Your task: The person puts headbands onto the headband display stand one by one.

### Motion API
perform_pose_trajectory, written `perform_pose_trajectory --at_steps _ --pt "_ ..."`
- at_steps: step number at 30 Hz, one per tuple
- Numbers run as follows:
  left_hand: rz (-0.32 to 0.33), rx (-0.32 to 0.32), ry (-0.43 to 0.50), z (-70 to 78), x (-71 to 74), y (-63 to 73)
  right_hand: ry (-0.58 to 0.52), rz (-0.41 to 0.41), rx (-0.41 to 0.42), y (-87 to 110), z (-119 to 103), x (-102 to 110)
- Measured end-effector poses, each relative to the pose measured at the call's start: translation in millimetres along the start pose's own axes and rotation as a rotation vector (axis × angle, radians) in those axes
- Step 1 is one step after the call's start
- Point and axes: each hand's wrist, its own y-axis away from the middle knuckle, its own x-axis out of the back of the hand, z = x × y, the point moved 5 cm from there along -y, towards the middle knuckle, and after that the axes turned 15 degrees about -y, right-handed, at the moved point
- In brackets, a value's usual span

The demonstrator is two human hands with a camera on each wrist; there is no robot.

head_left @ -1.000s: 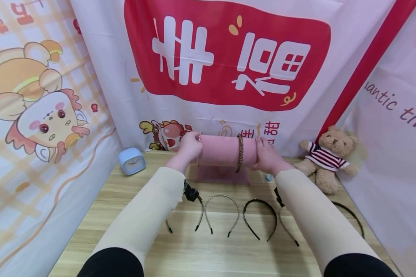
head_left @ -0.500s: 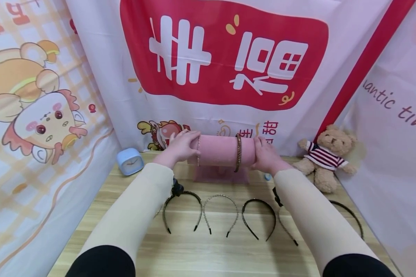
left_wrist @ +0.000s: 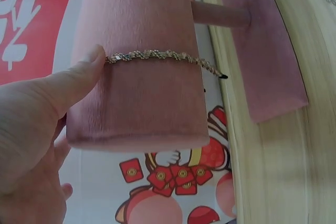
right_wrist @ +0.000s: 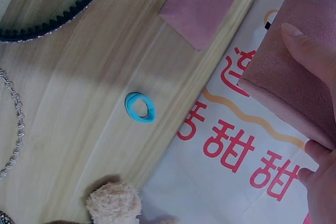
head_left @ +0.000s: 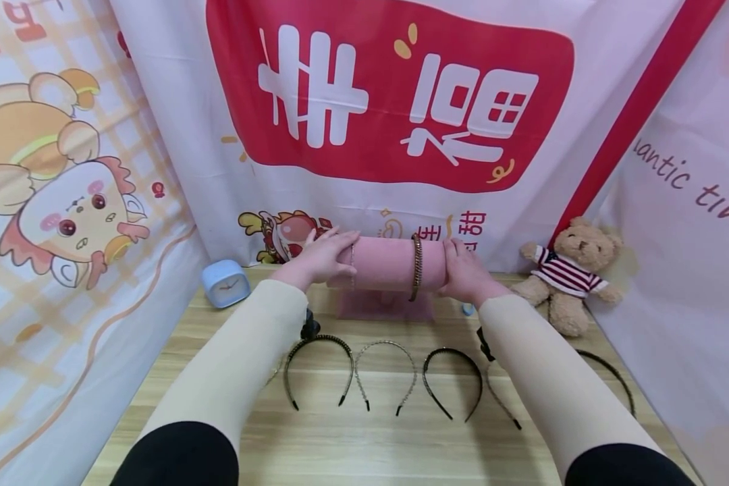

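Above the tabletop (head_left: 352, 449), the left hand (head_left: 318, 258) has unclenched.

Plain cream sleeves (head_left: 233, 364) run from bare left hand (head_left: 320, 256) and right hand (head_left: 466, 273) to round-edged black fabric (head_left: 179, 453).

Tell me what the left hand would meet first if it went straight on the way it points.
Probably the beaded headband on the pink roll: the left hand has its thumb tip right at it, seemingly touching. The other fingers' path is unclear.
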Motion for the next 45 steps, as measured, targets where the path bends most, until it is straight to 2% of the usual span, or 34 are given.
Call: perform_pose_trajectory --at_steps 5,13,20,31,45 --pt "-0.003 -0.004 0.004 11.8 -3.5 -12.4 -0.013 -0.001 0.000 -0.2 2.2 1.4" --pt "-0.023 -0.026 0.039 38.4 0.9 -28.7 -0.021 -0.012 -0.022 0.5 4.2 3.9" --pt "-0.062 -0.034 0.045 53.6 -6.1 -42.7 -0.031 -0.009 -0.029 1.6 4.8 3.2" --pt "-0.081 -0.031 0.052 67.5 -7.0 -51.0 -0.034 -0.004 -0.042 0.7 2.3 0.0" --pt "-0.137 -0.050 0.075 72.9 -7.6 -61.6 -0.028 0.017 -0.007 -0.3 -2.1 1.6"
